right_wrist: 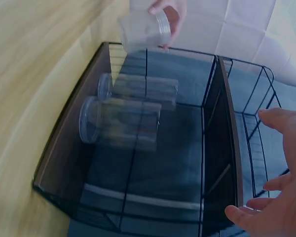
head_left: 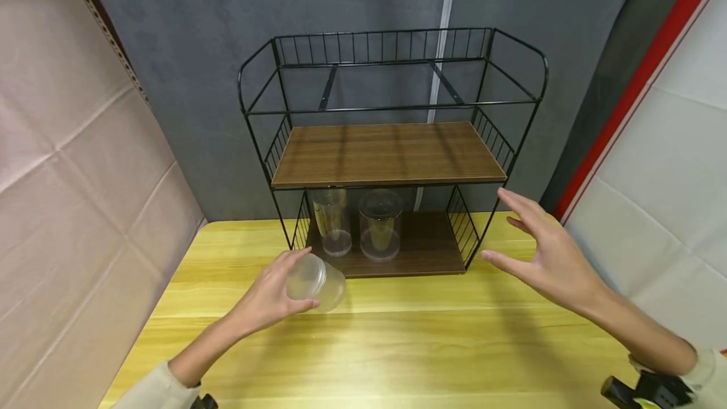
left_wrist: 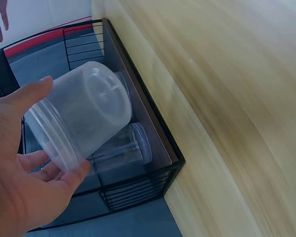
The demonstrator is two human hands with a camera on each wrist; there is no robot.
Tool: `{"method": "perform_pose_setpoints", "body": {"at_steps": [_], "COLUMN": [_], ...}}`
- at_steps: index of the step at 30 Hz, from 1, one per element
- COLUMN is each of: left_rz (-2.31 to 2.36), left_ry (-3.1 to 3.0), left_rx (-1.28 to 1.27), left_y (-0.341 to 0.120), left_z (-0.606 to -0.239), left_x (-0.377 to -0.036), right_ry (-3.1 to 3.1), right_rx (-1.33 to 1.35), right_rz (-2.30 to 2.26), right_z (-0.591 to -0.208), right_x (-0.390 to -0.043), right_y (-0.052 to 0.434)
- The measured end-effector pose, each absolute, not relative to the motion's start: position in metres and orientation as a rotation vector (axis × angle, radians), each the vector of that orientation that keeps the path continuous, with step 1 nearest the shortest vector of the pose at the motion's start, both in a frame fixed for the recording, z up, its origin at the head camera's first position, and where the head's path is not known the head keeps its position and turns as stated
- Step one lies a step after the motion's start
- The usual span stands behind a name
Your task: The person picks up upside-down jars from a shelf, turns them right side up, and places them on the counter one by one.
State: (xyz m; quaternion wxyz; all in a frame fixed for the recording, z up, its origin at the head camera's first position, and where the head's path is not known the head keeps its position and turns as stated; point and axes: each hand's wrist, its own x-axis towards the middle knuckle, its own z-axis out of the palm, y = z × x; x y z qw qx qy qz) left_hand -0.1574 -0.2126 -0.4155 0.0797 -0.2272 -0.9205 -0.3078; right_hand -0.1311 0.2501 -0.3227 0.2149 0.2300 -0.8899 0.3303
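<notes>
Left hand (head_left: 267, 298) grips the clear plastic lidded jar (head_left: 315, 281), tilted just above the yellow wooden table (head_left: 397, 346) before the black wire rack (head_left: 392, 163). Right hand (head_left: 548, 254) hovers spread, empty. Slick plastic could slip and strike the two clear jars (head_left: 358, 223) on the bottom shelf.

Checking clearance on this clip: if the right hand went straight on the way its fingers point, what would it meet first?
Probably the rack's wire side panel; the right hand points there with open fingers, though depth is unclear.

Both my hands, the left hand (head_left: 267, 298) and the right hand (head_left: 548, 254), are bare, with pale cream sleeve cuffs and black wrist-mounted camera gear at five and seven o'clock.
</notes>
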Motion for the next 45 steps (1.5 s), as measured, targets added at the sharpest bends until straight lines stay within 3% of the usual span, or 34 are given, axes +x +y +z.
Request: {"method": "perform_pose_setpoints", "body": {"at_steps": [20,34,45], "left_rz": [-0.716,-0.653,-0.66], "left_ry": [-2.89,-2.93,-2.945], "left_rx": [-0.781,-0.823,-0.826], "left_y": [-0.235,-0.245,-0.249], "left_z": [-0.422,-0.427,-0.437], "left_x": [-0.157,-0.163,-0.165], "right_ry": [-2.657,-2.65,-2.631], "right_rx": [0.324,0.376,0.41], "right_rz": [0.922,1.107,1.217], "right_z": [-0.292,-0.289,-0.291], "right_x": [-0.189,-0.235,-0.252], "right_y": [0.281,0.281,0.276]}}
